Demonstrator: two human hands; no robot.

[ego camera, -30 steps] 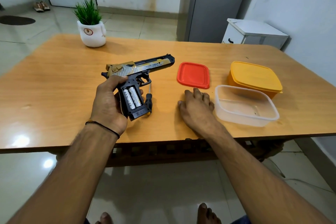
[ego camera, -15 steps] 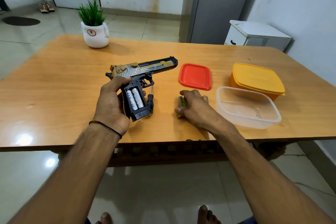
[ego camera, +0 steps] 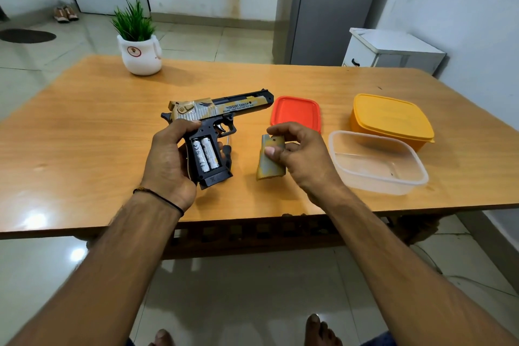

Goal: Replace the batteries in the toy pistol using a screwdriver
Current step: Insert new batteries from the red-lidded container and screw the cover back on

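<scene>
At frame centre, our left hand (ego camera: 168,160) grips one black-and-gold plastic toy pistol (ego camera: 222,109), with two white cylindrical batteries (ego camera: 206,153) showing in its open grip. Just right of it, our right hand (ego camera: 300,154) pinches one gold plastic grip cover (ego camera: 269,166) over the wooden table (ego camera: 84,135).

The black-handled screwdriver (ego camera: 228,154) is hidden behind the grip of the gold-and-black plastic toy pistol (ego camera: 224,108); only slivers of shaft and handle are seen. The grip's rear is covered by the left hand (ego camera: 168,160). Print on the 2 white cylindrical batteries (ego camera: 205,154) is too small to be read. The gold plastic grip cover (ego camera: 268,168) is partly masked by the right hand (ego camera: 302,154).
</scene>
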